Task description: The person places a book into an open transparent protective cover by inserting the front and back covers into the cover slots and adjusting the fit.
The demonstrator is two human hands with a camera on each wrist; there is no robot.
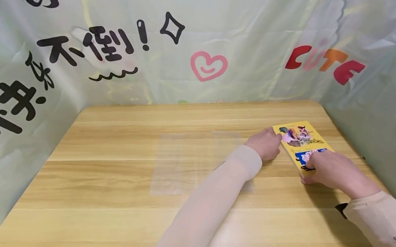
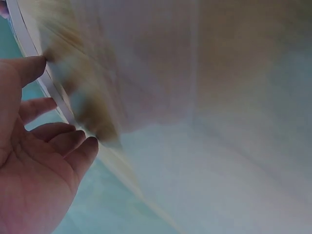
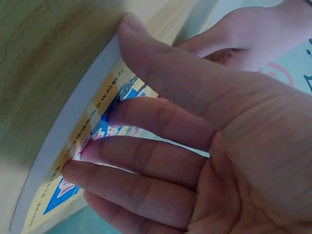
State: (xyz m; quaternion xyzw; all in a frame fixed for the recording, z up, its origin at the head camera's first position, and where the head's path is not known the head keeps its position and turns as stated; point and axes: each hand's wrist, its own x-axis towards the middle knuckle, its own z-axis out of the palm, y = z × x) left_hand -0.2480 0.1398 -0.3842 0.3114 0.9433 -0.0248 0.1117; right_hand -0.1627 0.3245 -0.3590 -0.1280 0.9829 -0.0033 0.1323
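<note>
A yellow book [image 1: 293, 137] with colourful pictures and a blue panel on its cover lies flat at the right side of the wooden table. At its left long edge, near the far corner, my left hand [image 1: 265, 144] touches the side with its fingertips. My right hand [image 1: 336, 170] holds the near end. In the right wrist view its thumb presses the pale side of the book [image 3: 56, 200], while fingers [image 3: 141, 153] lie over the cover. The left wrist view shows loosely bent fingers [image 2: 73, 146] along a pale edge; the rest there is blurred.
Clear plastic sheets [image 1: 169, 166] lie flat on the middle of the wooden table [image 1: 97, 185], partly under the left forearm. A pale printed curtain [image 1: 256, 40] surrounds the back and sides, close to the table's right edge.
</note>
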